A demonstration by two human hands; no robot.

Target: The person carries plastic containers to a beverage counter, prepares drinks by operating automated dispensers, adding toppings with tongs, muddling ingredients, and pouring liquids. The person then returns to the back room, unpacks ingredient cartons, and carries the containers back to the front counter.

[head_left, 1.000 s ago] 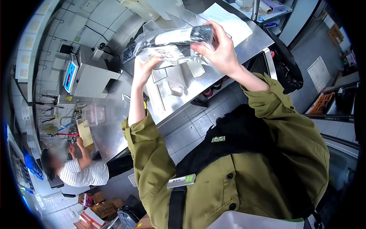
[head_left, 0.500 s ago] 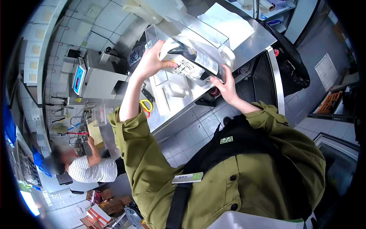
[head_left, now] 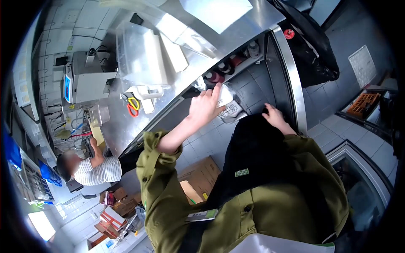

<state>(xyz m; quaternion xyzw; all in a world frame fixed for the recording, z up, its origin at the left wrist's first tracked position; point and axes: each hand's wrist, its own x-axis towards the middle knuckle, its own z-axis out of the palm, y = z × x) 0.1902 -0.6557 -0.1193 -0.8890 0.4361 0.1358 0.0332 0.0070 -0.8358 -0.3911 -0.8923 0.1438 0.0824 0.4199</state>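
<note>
My left hand (head_left: 204,107) grips a clear-wrapped package (head_left: 230,105) with white, black-lettered sides, held low beside the open under-counter compartment. Its thumb lies on the package; the far side of the grip is hidden. My right hand (head_left: 277,119) is apart from the package, just left of the open compartment door (head_left: 290,71), with thumb and forefinger spread and nothing visible between them. Dark-capped bottles with red contents (head_left: 214,77) stand in the compartment near my left fingertips.
Clear containers (head_left: 141,55) and red-and-yellow scissors (head_left: 133,106) are on the metal counter (head_left: 122,130). White paper (head_left: 217,12) lies at its far end. Another person (head_left: 99,170) in a striped shirt works at the left. A cardboard box (head_left: 202,175) is on the floor.
The package has gone from above the counter down to the compartment, in my left hand. My right hand has let go of it and moved right. Clear containers now stand farther left in view.
</note>
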